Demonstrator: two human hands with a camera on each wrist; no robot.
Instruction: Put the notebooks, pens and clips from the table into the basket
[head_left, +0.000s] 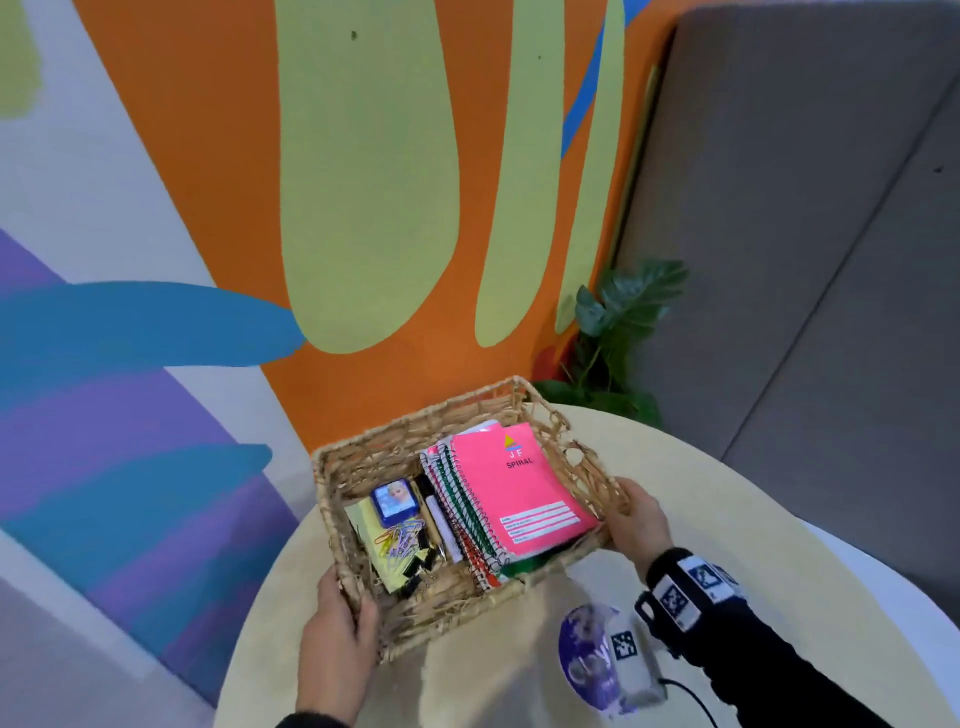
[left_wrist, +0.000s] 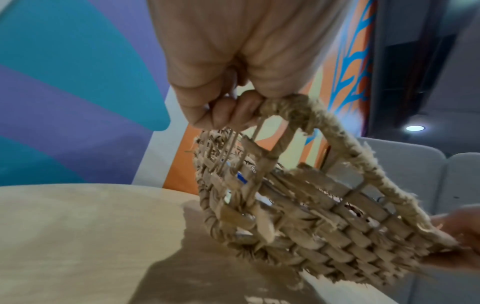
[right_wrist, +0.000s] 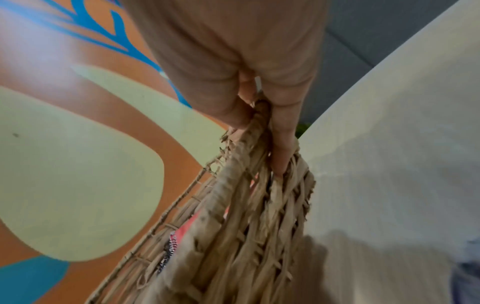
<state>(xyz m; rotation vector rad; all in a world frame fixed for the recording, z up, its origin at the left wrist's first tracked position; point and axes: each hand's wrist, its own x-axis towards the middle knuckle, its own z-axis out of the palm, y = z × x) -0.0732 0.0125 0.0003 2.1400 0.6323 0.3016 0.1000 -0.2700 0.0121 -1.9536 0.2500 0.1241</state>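
Both my hands hold a woven straw basket (head_left: 415, 423) above the round pale table (head_left: 701, 493). My left hand (head_left: 337, 639) grips its near-left rim; the left wrist view shows those fingers (left_wrist: 233, 111) curled round the rope rim of the basket (left_wrist: 324, 226), which hangs tilted over its shadow. My right hand (head_left: 636, 519) grips the right side, fingers (right_wrist: 283, 156) hooked into the basket's weave (right_wrist: 246, 226). Inside lie a stack of spiral notebooks with a pink one (head_left: 519, 488) on top, pens (head_left: 441, 525), coloured paper clips (head_left: 400, 538), black binder clips (head_left: 415, 569), a yellow pad (head_left: 371, 545) and a small blue box (head_left: 393, 501).
A round purple sticker (head_left: 587, 660) lies on the table near my right forearm. A green plant (head_left: 618, 332) stands behind the table against the painted wall. Grey padded panels (head_left: 805, 260) close off the right side.
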